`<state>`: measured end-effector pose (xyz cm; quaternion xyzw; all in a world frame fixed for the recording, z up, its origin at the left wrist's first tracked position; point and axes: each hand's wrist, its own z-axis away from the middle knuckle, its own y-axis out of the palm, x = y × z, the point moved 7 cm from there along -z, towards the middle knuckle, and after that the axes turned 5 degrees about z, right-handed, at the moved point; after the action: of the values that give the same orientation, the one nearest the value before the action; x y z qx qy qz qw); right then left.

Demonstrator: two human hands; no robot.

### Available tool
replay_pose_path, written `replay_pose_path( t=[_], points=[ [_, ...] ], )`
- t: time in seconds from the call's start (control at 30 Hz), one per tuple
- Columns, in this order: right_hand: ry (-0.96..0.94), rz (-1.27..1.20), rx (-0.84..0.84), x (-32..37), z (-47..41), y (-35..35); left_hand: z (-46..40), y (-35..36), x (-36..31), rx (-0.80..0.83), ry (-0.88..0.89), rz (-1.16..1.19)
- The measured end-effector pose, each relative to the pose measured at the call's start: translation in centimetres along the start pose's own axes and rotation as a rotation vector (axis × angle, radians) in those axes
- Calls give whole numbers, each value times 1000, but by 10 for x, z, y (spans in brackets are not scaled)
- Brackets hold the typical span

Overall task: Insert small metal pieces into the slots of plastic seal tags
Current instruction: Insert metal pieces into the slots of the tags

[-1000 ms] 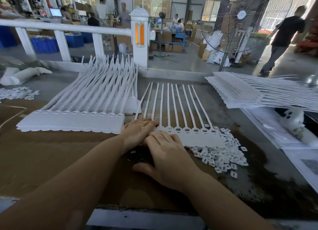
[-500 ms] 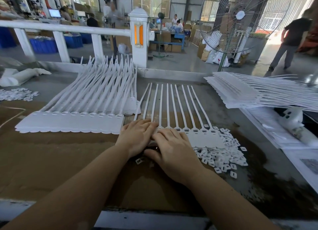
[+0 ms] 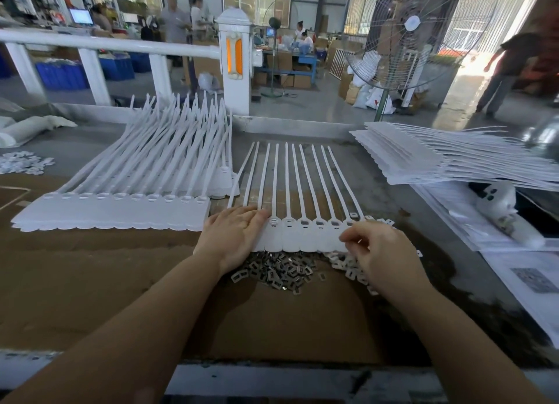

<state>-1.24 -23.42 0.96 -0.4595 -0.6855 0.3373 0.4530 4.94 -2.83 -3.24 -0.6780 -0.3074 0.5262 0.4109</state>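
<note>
Swinging away from the left end of the strip, the right hand [image 3: 384,252] now hovers over its right end with fingers curled together, thumb meeting fingertips; it may pinch a small piece there, but the view is too poor to tell. A second ago both hands sat side by side on the strip's left part. The left hand [image 3: 234,237] stays flat, fingers straight, pressing the seal tag strip [image 3: 305,240] down on the table [image 3: 90,282].

With the hands apart, the pile of metal pieces [image 3: 276,272] they were covering shows just in front of the strip's near edge. The visible slots along the strip look mostly filled, so in my judgement the work has passed to the right end of this strip.

No true containers sit on the table: supplies lie in loose heaps. White plastic clips [image 3: 348,264] lie just right of the metal pile. A stack of tag strips [image 3: 115,213] lies left, another stack [image 3: 423,158] lies well to the right. Blue bins [image 3: 62,77] stand beyond the white railing [image 3: 106,43]; their contents cannot be made out.
</note>
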Motion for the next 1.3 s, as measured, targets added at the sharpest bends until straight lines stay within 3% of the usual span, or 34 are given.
replay_pose_path(
  t=[0.23,0.5,0.67,0.87,1.17,1.3],
  points=[
    [-95,33,224,7,-1,7,0,1,0,9,1,-3],
    [-119,311,151,22,-1,14,-1,2,1,4,-2,-7],
    [-167,363,105,25,1,12,-2,2,2,-8,-3,6],
    [7,-112,38,12,-13,3,-3,3,5,-21,-17,38],
    [239,-586,91,-5,-37,20,-5,4,7,-30,-25,40],
    [282,-687,100,-6,-43,23,-5,3,7,-41,-22,49]
  ],
)
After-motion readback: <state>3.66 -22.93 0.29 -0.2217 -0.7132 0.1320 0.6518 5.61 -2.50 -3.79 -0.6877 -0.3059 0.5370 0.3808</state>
